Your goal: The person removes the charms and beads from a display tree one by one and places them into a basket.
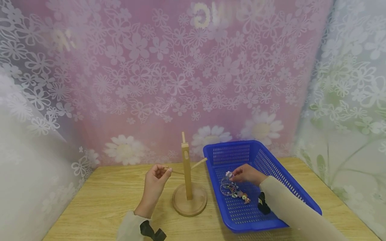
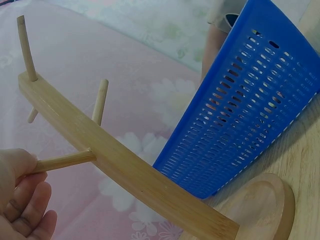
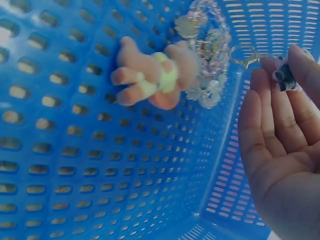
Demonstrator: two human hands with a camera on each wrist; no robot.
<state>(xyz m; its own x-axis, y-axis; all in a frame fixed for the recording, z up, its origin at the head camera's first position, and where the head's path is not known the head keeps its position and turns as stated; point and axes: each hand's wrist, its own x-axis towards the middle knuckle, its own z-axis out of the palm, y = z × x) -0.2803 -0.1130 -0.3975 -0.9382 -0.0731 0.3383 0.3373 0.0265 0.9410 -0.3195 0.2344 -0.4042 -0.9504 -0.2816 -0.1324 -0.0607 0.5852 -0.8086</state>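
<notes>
A wooden stand (image 1: 187, 174) with a round base and thin side pegs stands upright on the table. My left hand (image 1: 168, 170) pinches the tip of its left peg (image 2: 65, 161); in the left wrist view my left hand (image 2: 29, 169) closes finger and thumb round that peg's end. To the right lies a blue plastic basket (image 1: 271, 167). My right hand (image 1: 233, 174) reaches inside it and pinches a small charm (image 3: 285, 76). From the charm trails a bunch of beaded strings (image 1: 228, 189), with a little pink figure (image 3: 155, 80) among them.
A small black object (image 1: 263, 204) lies in the basket by my right sleeve. Flowered curtains close off the back and both sides. The light wooden table (image 1: 99, 201) runs out to my left and to the front.
</notes>
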